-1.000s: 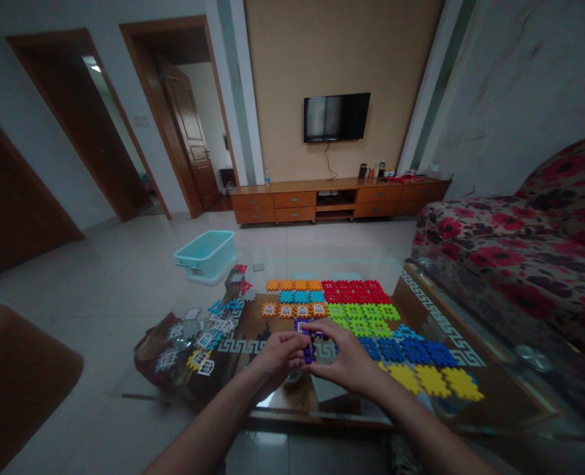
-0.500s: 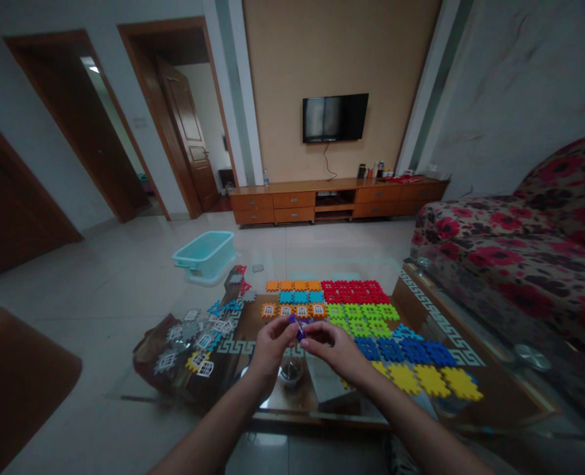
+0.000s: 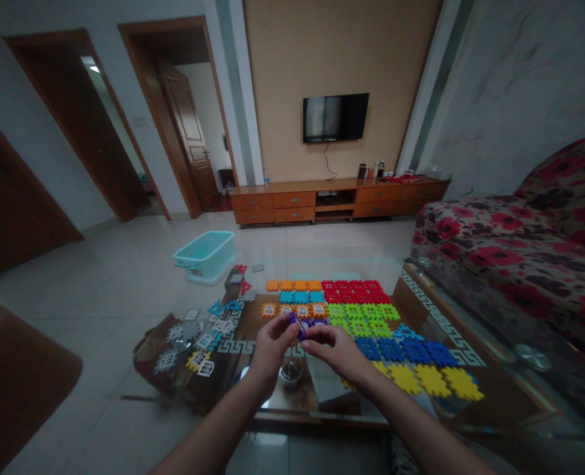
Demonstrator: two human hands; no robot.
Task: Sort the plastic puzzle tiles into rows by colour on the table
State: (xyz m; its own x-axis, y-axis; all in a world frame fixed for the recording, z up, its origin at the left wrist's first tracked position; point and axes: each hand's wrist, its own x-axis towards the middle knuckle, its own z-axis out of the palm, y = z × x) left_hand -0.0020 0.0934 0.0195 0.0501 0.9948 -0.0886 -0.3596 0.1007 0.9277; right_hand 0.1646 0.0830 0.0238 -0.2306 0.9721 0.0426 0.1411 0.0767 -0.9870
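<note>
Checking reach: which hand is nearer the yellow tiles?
Right. The right hand sits left of the yellow tiles, apart from them; the left hand is farther left.

The left arm (image 3: 208,429) and the right arm (image 3: 416,429) were long, thin and bare. The left hand (image 3: 273,349) and the right hand (image 3: 337,353) were bare too, with slim fingers (image 3: 278,333).

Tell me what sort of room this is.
This is probably the living room of a home. A floral sofa runs along one side, and a wall-mounted TV hangs above a low wooden TV cabinet.
</note>
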